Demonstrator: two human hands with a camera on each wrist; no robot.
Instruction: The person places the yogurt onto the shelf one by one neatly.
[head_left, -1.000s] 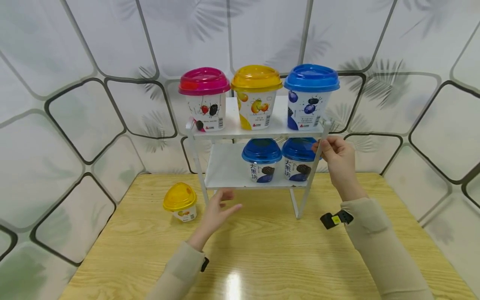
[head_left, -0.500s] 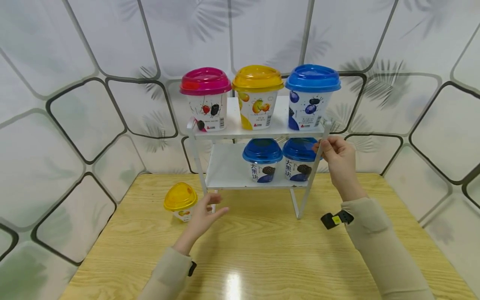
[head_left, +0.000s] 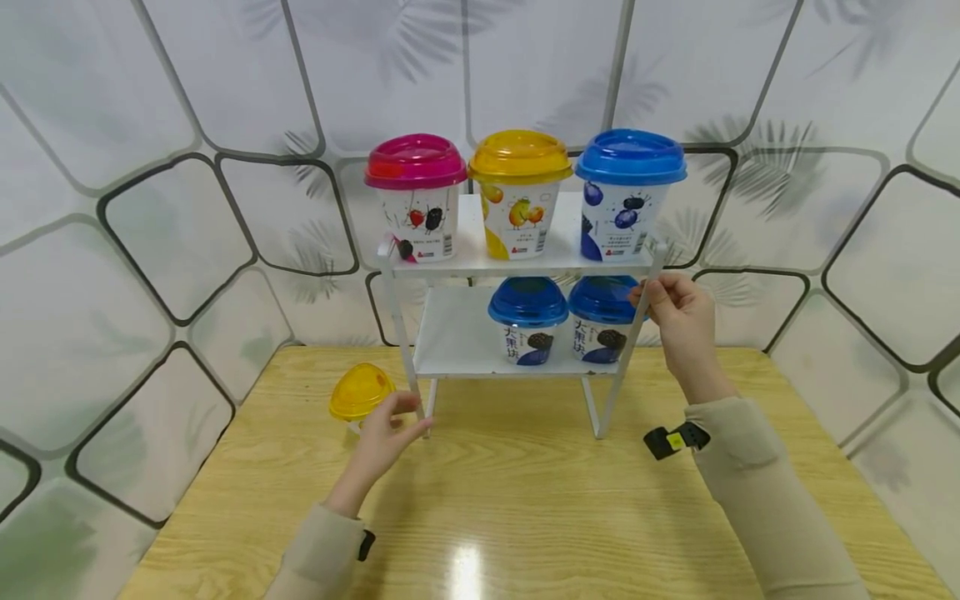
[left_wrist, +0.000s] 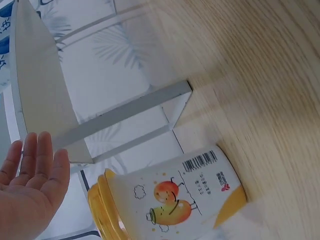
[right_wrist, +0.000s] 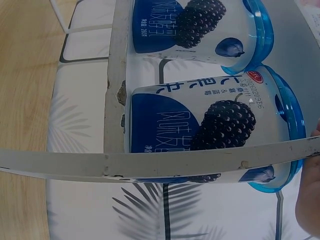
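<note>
My left hand [head_left: 381,442] hangs in front of the rack's left leg, fingers extended and holding nothing. Partly behind it in the head view, a yellow-lidded yogurt cup [head_left: 360,392] stands on the table; the left wrist view shows the cup's printed side [left_wrist: 175,195] beside the hand. My right hand [head_left: 684,325] grips the right post of a white two-tier rack [head_left: 517,271], its fingertips next to a blue-lidded cup [head_left: 600,333] on the lower shelf. Another blue-lidded cup [head_left: 528,329] stands to that cup's left.
On the top shelf stand a pink-lidded cup [head_left: 416,200], a yellow-lidded cup [head_left: 517,200] and a taller blue-lidded cup [head_left: 630,200]. Beneath the rack lies a wooden table [head_left: 525,508], with a patterned backdrop [head_left: 540,75] behind and at both sides.
My left hand has moved left and slightly toward me, from in front of the rack to beside the yellow-lidded cup, now partly covering it. My right hand stays on the post.
</note>
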